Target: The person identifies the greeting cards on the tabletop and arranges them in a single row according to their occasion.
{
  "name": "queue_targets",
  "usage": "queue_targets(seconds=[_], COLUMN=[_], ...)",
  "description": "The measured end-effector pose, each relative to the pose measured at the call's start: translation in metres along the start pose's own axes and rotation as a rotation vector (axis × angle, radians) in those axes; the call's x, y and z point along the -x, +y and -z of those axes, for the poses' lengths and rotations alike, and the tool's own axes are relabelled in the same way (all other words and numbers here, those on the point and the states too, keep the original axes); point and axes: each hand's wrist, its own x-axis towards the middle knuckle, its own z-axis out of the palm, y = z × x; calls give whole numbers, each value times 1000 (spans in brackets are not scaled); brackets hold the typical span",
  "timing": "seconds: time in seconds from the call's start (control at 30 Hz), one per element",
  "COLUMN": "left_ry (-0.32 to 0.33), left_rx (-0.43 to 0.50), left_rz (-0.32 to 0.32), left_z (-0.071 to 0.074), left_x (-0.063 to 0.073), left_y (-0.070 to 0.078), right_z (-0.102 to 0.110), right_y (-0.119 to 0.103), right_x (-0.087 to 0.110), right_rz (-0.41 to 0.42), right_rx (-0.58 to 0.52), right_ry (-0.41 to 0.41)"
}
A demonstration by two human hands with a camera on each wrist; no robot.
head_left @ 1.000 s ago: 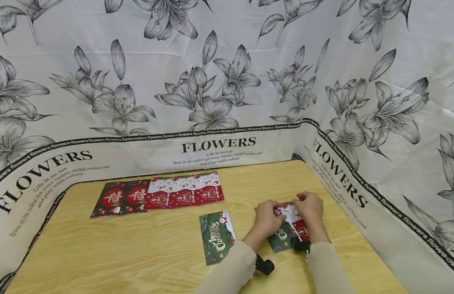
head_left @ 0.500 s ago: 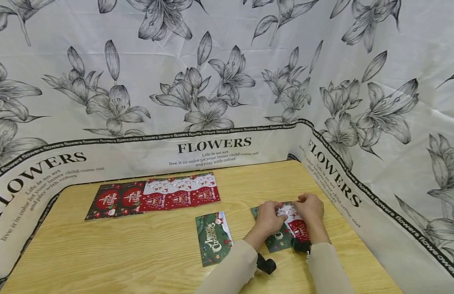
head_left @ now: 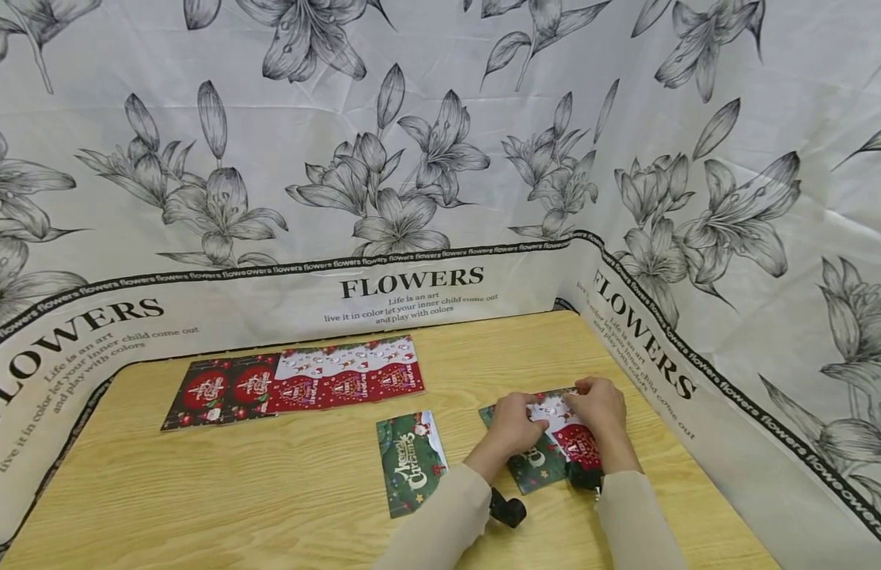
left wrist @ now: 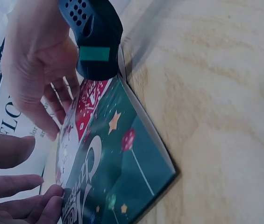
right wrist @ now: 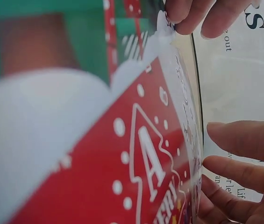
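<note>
From the head camera: works at the right part of the wooden counter (head_left: pixel 219 491), over a red-and-white booklet (head_left: pixel 579 445) lying askew on top of a green booklet (head_left: pixel 538 471). Has the left hand (head_left: pixel 511 427) at the upper left of the pair and the right hand (head_left: pixel 602 408) at the top right edge, apparently to steady the upper booklet from both sides. Shows a second green booklet (head_left: pixel 412 463) lying by itself near the left sleeve (head_left: pixel 440 518), and farther back a row of black booklets (head_left: pixel 226 389) and red booklets (head_left: pixel 351 376), all face up, like beside like, probably to make the designs easy to tell apart.

From the left wrist camera: shows the left hand with thumb and forefinger spread wide, other fingertips bent against the booklet edge, seemingly as a stop, pinching nothing visible. Shows the right hand opposite, fingers fairly straight, reaching down to the far side.

From the right wrist camera: shows the red-and-white booklet slanting across the green one, the right hand's thumb and forefinger well apart, fingertips at the far edge, partly hidden; cannot tell the firmness of contact.
</note>
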Motion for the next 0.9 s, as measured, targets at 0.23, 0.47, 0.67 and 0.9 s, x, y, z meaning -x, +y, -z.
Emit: queue_targets(seconds=[0.23, 0.47, 0.67, 0.9], left_ry=[-38, -63, -58, -37], left_rx=[-9, 65, 154, 259], left_rz=[15, 78, 111, 114], left_z=[4, 4, 2, 0], left_x=[-4, -5, -3, -3], left_y=[-1, 2, 4, 4], right_z=[0, -1, 0, 0], right_y=[2, 4, 2, 4], right_x=[-2, -2, -2, -2], right_rz=[11, 23, 17, -9], right_rx=[11, 25, 27, 7], right_ry=[-1, 15, 25, 11])
